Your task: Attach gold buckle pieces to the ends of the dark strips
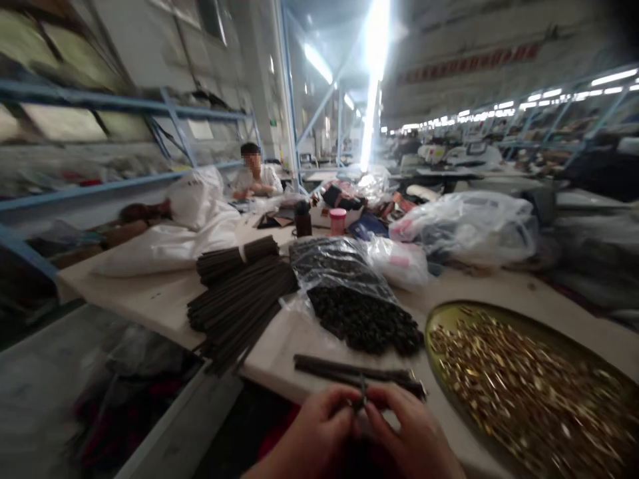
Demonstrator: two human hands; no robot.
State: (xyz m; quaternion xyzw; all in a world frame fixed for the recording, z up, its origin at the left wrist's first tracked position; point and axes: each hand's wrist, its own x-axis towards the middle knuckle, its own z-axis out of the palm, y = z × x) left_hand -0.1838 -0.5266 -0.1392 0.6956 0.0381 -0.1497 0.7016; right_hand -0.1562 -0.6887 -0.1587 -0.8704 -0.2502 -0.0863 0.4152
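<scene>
Close to the table's front edge, my left hand [327,422] and my right hand [407,426] meet, fingertips pinched together. Between them is a small dark piece [363,389], narrow and upright at its top; blur and my fingers hide the rest of it. Just beyond my fingers lie a few dark strips [339,367], side by side, with a small shiny bit at their right end. A heap of small black pieces [367,322] spills from a clear plastic bag [339,263] farther back. To my right stands a yellowish oval tray [433,332] full of small gold-coloured metal pieces [514,379].
Bundled dark strips [244,293] fan out at the left and overhang the table edge. White sacks [164,246], a dark bottle [302,219], a pink-lidded jar [337,221] and bulky plastic bags [474,226] stand farther back. Another person [257,178] sits across the table.
</scene>
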